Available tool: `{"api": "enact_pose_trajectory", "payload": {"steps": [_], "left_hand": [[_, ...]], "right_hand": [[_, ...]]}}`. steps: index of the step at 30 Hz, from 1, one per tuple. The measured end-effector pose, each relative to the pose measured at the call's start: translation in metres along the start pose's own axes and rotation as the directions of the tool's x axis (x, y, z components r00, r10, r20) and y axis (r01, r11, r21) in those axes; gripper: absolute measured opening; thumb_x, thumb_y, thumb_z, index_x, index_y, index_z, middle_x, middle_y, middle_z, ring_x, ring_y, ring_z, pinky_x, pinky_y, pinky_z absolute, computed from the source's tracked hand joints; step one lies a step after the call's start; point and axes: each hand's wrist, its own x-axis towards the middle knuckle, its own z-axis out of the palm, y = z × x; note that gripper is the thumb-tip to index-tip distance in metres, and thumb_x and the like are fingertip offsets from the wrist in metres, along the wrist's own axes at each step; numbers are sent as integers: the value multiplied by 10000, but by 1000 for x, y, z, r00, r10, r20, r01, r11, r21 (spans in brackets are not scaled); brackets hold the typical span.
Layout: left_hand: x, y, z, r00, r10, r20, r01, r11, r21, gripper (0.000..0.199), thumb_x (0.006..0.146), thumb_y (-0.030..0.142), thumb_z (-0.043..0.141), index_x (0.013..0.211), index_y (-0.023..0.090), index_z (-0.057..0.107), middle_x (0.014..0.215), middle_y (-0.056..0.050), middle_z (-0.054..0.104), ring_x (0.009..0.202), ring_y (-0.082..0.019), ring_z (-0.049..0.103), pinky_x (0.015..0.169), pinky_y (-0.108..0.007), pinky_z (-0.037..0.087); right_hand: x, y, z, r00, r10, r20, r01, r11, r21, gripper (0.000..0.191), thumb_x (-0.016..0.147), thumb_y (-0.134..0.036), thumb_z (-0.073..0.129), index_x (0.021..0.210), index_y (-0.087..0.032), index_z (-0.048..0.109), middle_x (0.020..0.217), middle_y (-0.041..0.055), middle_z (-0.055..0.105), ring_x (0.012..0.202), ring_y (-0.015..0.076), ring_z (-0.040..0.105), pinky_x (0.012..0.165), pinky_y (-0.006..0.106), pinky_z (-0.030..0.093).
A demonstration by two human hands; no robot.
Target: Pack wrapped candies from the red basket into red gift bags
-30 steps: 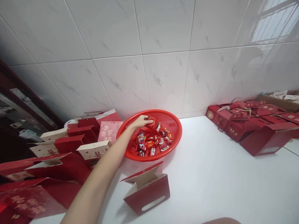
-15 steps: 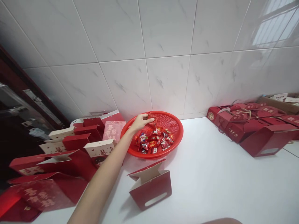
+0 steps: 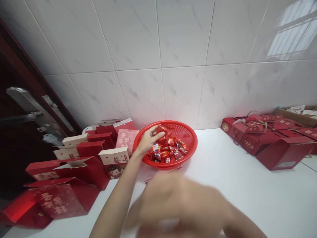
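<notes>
My left hand (image 3: 148, 140) pinches a shiny red candy packet (image 3: 164, 133) above the back left part of a round red plastic basket (image 3: 194, 142). Wrapped candies (image 3: 174, 153), mostly red, lie in the basket beneath it. My right hand (image 3: 173, 198) is a blur in the near middle, in front of a red paper gift box (image 3: 158, 231). Most of that box is covered, and whether the hand touches it cannot be made out. The right fingers are smeared by motion.
Red and cream gift boxes (image 3: 66, 198) stand in rows on the left of the white tabletop (image 3: 223, 191). More red boxes (image 3: 262, 140) are grouped at the right, with a cardboard carton (image 3: 292, 114) behind. A tiled wall (image 3: 183, 96) closes off the back; a dark door (image 3: 15, 138) is at left.
My right hand has come in from the bottom edge and now covers most of the near gift box. The left hand has lifted the red packet slightly. The view has shifted a little.
</notes>
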Motion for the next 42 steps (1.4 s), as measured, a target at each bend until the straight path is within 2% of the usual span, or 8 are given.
{"api": "enact_pose_trajectory", "payload": {"steps": [2, 4, 7, 13, 26, 33, 36, 42], "left_hand": [[-3, -4, 2, 1000, -23, -16, 23, 1000, -12, 576, 615, 481, 871, 1054, 175, 657, 1057, -83, 744, 1010, -256, 687, 858, -332, 545], [-5, -6, 4, 998, -67, 9, 67, 998, -6, 558, 620, 454, 876, 1047, 181, 642, 980, -67, 750, 918, -235, 708, 811, -330, 553], [-8, -7, 6, 993, -77, 91, 75, 997, 25, 459, 647, 450, 861, 962, 175, 670, 929, -55, 751, 867, -221, 711, 782, -323, 551], [-8, -10, 6, 985, -31, 171, 16, 996, 86, 349, 659, 461, 842, 794, 158, 734, 836, -49, 752, 871, -242, 700, 795, -321, 537], [-3, -13, 7, 995, 34, 97, -49, 987, 152, 471, 791, 623, 660, 809, 163, 758, 797, -39, 735, 774, -215, 649, 749, -304, 505], [-2, -19, -2, 976, -216, 21, 215, 975, 58, 569, 725, 697, 697, 871, 147, 706, 673, -45, 715, 540, -140, 592, 605, -267, 490], [-2, -17, -2, 947, -321, -6, 321, 947, 9, 607, 781, 706, 644, 983, 134, 677, 599, -44, 692, 536, -159, 633, 599, -268, 493], [-2, -13, -4, 955, -295, -39, 291, 953, -85, 529, 676, 545, 808, 1023, 169, 674, 900, -75, 753, 812, -216, 717, 722, -310, 551]], "right_hand": [[5, 16, -50, 980, 75, -183, -85, 995, -49, 252, 990, -367, 496, 1136, -318, 695, 1085, 28, 721, 1050, 232, 665, 902, 418, 535], [7, 43, -88, 779, 185, -599, -295, 951, -89, 161, 932, -330, 587, 937, -250, 727, 932, 32, 736, 925, 208, 686, 868, 380, 529], [4, 90, -112, 641, 376, -669, -496, 868, 12, 174, 830, -352, 707, 924, -207, 722, 976, 61, 750, 912, 210, 687, 847, 371, 520], [-2, 140, -94, 697, 562, -445, -455, 827, 331, 339, 746, -493, 775, 834, -169, 723, 830, 47, 736, 765, 163, 662, 711, 293, 515], [-2, 151, -86, 554, 606, -571, -351, 792, 500, 373, 679, -539, 806, 708, -192, 675, 694, 19, 692, 613, 153, 620, 586, 276, 530], [-5, 162, -89, 428, 533, -730, -258, 846, 467, 407, 648, -576, 804, 703, -203, 654, 692, 22, 679, 646, 175, 611, 649, 315, 537], [-5, 159, -89, 471, 475, -743, -271, 880, 390, 368, 697, -562, 782, 726, -212, 672, 746, 26, 694, 712, 184, 630, 721, 326, 543], [-1, 147, -83, 780, 424, -460, -328, 903, 277, 268, 761, -480, 768, 742, -215, 740, 878, 52, 739, 903, 222, 678, 864, 378, 535]]}}
